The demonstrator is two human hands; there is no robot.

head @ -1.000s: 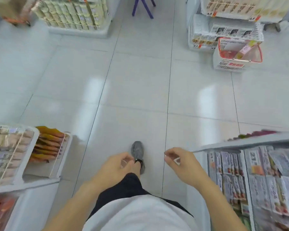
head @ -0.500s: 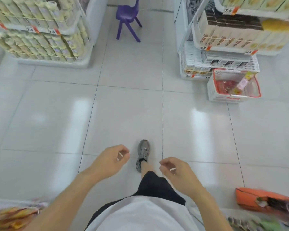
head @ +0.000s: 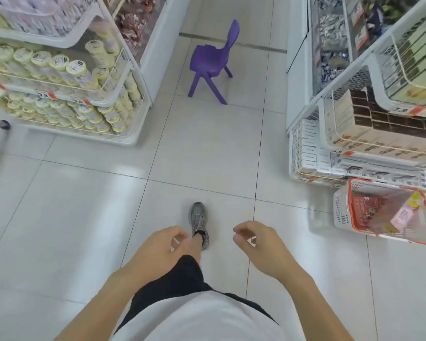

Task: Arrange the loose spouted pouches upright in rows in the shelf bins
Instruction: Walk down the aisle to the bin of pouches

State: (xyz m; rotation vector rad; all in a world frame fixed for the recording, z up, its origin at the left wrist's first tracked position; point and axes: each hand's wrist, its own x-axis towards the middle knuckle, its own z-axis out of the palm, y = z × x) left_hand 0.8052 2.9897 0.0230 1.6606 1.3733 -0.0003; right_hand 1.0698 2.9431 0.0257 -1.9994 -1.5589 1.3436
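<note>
Left hand (head: 161,249) & right hand (head: 258,247) hang loosely curled, each grip empty — person's mid-stride, w/ basket (head: 342,215) parked on floor (head: 207,148) by shelves.

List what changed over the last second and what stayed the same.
The person walked forward along the aisle: the low shelf bins at both lower corners dropped out of view, while the purple plastic chair and the white basket with a red rim came nearer. The left hand and right hand stayed loosely curled and empty, taking hold of nothing.
</note>
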